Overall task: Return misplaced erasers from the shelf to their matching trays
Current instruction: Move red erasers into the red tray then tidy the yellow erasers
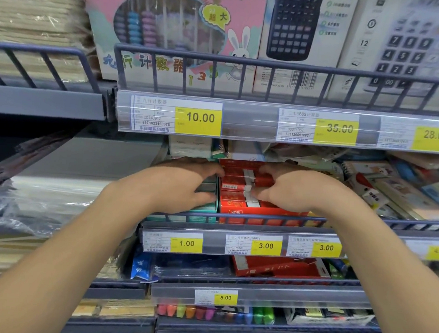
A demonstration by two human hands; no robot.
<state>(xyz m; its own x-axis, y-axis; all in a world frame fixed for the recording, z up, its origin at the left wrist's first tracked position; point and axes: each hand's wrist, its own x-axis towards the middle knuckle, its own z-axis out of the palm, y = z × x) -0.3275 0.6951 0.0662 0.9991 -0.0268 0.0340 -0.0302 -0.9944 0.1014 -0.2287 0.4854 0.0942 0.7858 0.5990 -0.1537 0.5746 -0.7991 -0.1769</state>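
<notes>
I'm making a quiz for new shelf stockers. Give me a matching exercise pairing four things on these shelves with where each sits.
Things:
1. abacus box
2. red tray
3. teal tray
4. highlighters

Places:
A. under the left hand
B. top shelf, above the 10.00 tag
C. under the right hand
D. below the 5.00 tag

Pairs: 1-B, 2-C, 3-A, 4-D

On the top shelf a pink abacus box (pixel 171 31) stands beside a boxed black scientific calculator (pixel 295 22) and a grey calculator box (pixel 417 48). Yellow price tags read 10.00 (pixel 198 117), 35.00 (pixel 339 128) and 28.00 (pixel 435 135). Lower down, coloured highlighters (pixel 214 313) lie in a row, and notebooks (pixel 400 186) crowd the right side
</notes>
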